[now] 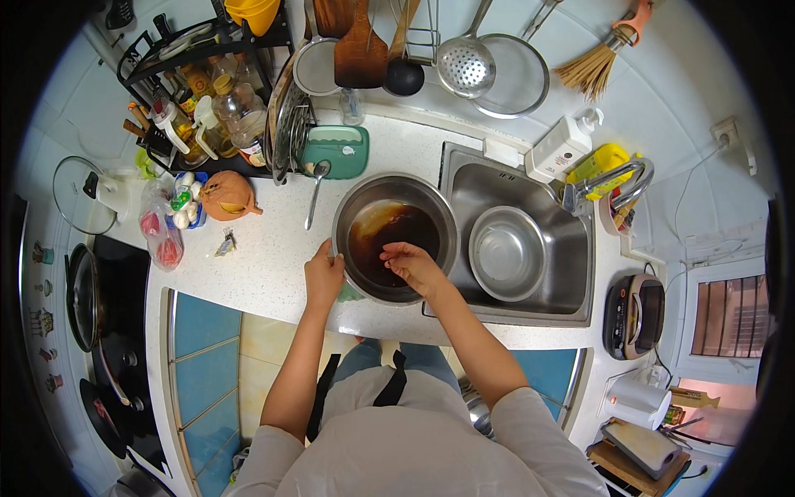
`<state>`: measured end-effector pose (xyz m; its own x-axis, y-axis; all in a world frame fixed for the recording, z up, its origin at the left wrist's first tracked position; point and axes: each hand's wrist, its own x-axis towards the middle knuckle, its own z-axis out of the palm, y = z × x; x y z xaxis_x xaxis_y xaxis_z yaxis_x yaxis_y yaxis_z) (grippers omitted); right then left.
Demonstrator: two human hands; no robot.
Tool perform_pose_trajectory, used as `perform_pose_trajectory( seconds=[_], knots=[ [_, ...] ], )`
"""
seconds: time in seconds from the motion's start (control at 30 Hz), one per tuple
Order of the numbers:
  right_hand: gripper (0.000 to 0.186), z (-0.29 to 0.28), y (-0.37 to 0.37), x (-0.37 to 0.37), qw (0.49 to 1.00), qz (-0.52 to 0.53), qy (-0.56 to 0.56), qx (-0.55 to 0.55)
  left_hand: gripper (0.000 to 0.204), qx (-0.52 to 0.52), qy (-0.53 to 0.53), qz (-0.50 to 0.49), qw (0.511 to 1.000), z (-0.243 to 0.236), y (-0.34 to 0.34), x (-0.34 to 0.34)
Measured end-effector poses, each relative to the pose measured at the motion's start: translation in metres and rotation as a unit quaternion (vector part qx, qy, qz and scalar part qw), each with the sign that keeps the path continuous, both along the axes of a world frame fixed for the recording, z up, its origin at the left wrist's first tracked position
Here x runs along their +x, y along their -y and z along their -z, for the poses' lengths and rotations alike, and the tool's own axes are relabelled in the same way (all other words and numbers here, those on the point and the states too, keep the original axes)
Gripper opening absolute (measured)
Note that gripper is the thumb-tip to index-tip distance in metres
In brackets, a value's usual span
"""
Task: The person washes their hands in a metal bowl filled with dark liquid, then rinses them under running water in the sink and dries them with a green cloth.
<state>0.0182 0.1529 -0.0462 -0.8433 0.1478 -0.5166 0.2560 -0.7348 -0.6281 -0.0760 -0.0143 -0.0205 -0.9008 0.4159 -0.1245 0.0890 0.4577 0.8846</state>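
A steel basin (394, 195) holding dark brown liquid (381, 228) sits on the counter beside the sink's left edge. My left hand (325, 277) grips the basin's left rim. My right hand (412, 269) hangs inside the basin over the liquid, its fingers curled in a pinch; whatever may be between them is too small to make out. Left of the basin lies a metal spoon (310, 207), its bowl on a teal board (344, 156). A green item (350, 293) shows partly under the basin's lower left.
The sink (571, 282) holds another steel bowl (505, 253). Faucet (617, 174) and soap bottle (557, 149) stand behind it. An onion (228, 195), eggs (184, 203), bagged items (164, 236) and a bottle rack (240, 124) are at left, near the black cooktop (124, 306). Utensils (359, 50) hang behind.
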Motion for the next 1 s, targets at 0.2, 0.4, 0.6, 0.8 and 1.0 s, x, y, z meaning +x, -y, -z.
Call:
perform_pose_trajectory(
  seconds=[0.2,0.4,0.6,0.8,1.0],
  knots=[
    [0.028,0.002,-0.009,-0.001,1.0,0.009,-0.008,0.012,0.036,0.001,0.003,0.004,1.0,0.0,0.0,-0.001],
    [0.026,0.002,-0.012,-0.001,0.999,0.023,-0.018,0.015,0.036,0.007,0.016,-0.003,1.0,-0.001,0.0,0.0],
    [0.02,-0.002,-0.014,0.0,0.999,0.034,0.004,0.031,0.036,0.007,0.011,0.005,1.0,-0.004,-0.001,0.0],
    [0.021,-0.007,-0.018,0.002,0.998,0.049,-0.032,0.004,0.035,-0.013,0.015,0.009,1.0,0.0,0.001,-0.001],
    [0.023,-0.012,-0.015,0.001,0.997,0.052,-0.022,0.055,0.036,-0.005,0.017,0.007,1.0,-0.005,0.0,0.0]
  ],
)
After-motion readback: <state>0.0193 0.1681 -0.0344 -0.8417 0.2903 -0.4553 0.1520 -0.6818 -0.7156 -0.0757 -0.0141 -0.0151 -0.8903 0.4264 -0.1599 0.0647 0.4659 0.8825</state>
